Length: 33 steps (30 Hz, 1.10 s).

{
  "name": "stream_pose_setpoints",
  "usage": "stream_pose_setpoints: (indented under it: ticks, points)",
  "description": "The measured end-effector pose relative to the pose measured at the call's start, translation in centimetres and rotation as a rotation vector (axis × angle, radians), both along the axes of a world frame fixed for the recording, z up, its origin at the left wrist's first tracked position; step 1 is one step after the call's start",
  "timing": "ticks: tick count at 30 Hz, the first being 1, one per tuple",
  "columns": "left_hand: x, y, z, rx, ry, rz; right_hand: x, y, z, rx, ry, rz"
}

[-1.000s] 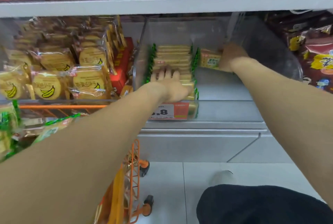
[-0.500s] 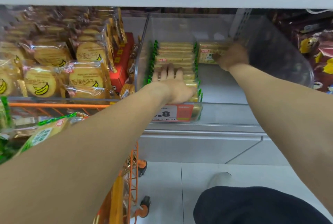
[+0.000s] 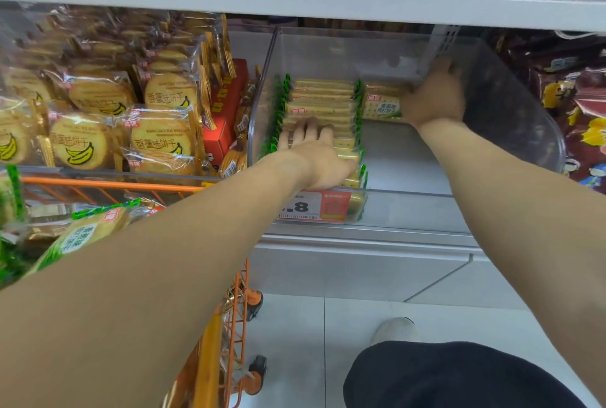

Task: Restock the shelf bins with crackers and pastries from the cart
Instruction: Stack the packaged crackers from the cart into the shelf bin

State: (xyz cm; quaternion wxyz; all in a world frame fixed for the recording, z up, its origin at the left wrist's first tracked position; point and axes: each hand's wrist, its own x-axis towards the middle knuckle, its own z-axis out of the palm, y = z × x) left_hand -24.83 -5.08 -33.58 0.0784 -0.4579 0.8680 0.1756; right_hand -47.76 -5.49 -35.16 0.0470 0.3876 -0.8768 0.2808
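Both hands were in the clear bin (image 3: 511,132), setting cracker packs.

The left hand (image 3: 314,151) lay flat, fingers straight, pressing on the row of packs (image 3: 321,102) standing along the bin's left side. The right hand (image 3: 433,102) held one pack (image 3: 382,105) at the back, just right of the row, its fingers curled at the pack's end. More packs lay in the orange cart (image 3: 229,325) at lower left.

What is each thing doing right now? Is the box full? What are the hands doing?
Clear bin: part full, right side bare.
Row of cracker packs: standing on edge, left side.
Left hand: flat on the row.
Right hand: holding one cracker pack at the back.
Cart: holds packs.
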Motion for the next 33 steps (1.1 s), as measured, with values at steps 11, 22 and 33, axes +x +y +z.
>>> stream_pose_setpoints:
  ticks: [11, 22, 33]
  points:
    - [1.7, 2.0, 1.8, -0.327, 0.228, 0.029, 8.6, 4.0, 5.6, 0.085, 0.018, 0.546]
    - [11.8, 6.3, 9.9, -0.460, 0.168, -0.005, 18.3, 9.5, 7.8, 0.006, 0.032, 0.924]
    - [31.5, 8.6, 16.0, -0.319, 0.021, 0.251, 35.1, 9.7, 10.9, -0.059, -0.143, 1.327]
